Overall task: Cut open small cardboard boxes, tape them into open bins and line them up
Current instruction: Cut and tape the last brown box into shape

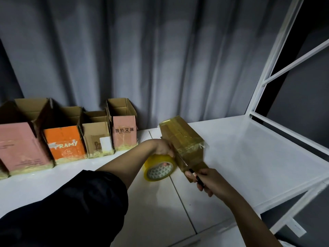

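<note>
A small cardboard box (183,138), wrapped in yellowish tape, lies on the white table (240,154) at centre. My left hand (164,148) grips the yellow tape roll (160,168) against the box's left side, a finger showing through the roll's core. My right hand (204,180) holds a thin dark-handled cutter (192,172), blade pointing up at the box's near end, where the tape runs from the roll. Several finished open bins stand in a row at the back left: pink (19,148), orange (64,143), plain brown (97,138), and a small pink one (123,132).
Grey curtains (142,59) hang close behind the table. A white metal frame (267,72) rises along the table's right side, with the table edge dropping off at the right. My dark sleeve (71,207) covers the lower left.
</note>
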